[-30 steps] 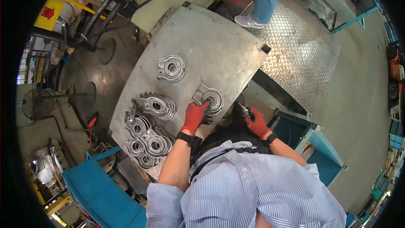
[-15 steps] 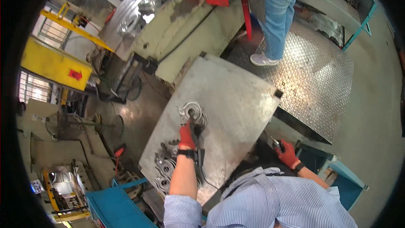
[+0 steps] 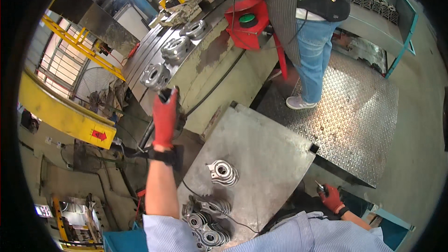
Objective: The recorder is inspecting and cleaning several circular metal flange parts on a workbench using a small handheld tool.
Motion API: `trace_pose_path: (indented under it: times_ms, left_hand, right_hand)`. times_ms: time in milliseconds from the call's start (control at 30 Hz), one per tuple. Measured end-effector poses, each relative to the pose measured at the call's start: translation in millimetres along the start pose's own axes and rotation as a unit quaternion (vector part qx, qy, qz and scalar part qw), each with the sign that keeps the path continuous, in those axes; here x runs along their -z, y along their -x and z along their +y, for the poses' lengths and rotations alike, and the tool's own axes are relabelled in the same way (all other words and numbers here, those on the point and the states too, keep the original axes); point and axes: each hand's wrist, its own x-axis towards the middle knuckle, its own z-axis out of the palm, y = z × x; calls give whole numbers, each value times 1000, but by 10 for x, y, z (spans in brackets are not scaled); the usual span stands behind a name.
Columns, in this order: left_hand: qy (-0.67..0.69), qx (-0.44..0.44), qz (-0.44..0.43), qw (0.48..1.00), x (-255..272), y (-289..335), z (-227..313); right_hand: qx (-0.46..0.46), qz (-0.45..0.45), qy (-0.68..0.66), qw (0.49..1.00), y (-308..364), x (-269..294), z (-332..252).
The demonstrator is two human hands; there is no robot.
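My left hand (image 3: pixel 164 119), in a red glove with dark fingertips, stretches forward over the near edge of the machine bed. Its fingers look apart, just short of a stack of metal ring parts (image 3: pixel 155 75); nothing shows in them. My right hand (image 3: pixel 332 199), also red-gloved, is low at the right, closed round a slim tool with a pointed silver tip (image 3: pixel 319 185). Between my arms, the grey metal table (image 3: pixel 266 144) bears a small stack of flanged rings (image 3: pixel 223 172). More of these rings (image 3: pixel 207 226) lie heaped at its near left corner.
Another person (image 3: pixel 310 32) in jeans and a striped apron stands by the machine bed (image 3: pixel 205 72), on a diamond-plate platform (image 3: pixel 350 121). A red box with a green button (image 3: pixel 248 19) stands beside them. A yellow arm (image 3: pixel 70 116) juts in from the left. A cable runs across the table.
My left hand has left the ring stack on the table and reached forward to the machine bed. My right hand keeps its tool. The view has tilted up, showing more of the bed.
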Motion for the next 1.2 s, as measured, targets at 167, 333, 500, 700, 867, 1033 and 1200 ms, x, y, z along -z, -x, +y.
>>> trace_pose_path:
  times_ms: [167,333,500,700,867,1033,1200]
  left_hand:
    - [-157,-24,-13,987,-338,-852,507]
    - [-344,-95,-78,931,-812,-1507,367]
    - [-467,-78,-136,870,-1073,-1740,256]
    - [-523,-196,-127,820,-1267,-1681,278]
    - [-480,-297,-29,825,-1286,-1410,136]
    - [-376,-323,14,869,-821,-717,603]
    - [11,-83,25,996,-391,398,524]
  right_hand:
    - [-49,18,-2,999,-28,216,46]
    - [-99,26,16,995,44,202,163]
    - [-180,-9,-12,984,-20,370,19]
    - [-166,62,-29,984,-65,285,-4]
    - [-130,39,-28,990,-90,259,-107]
    - [-126,-36,-52,990,-100,228,-203]
    - [-15,-11,-19,1000,12,-5,-258]
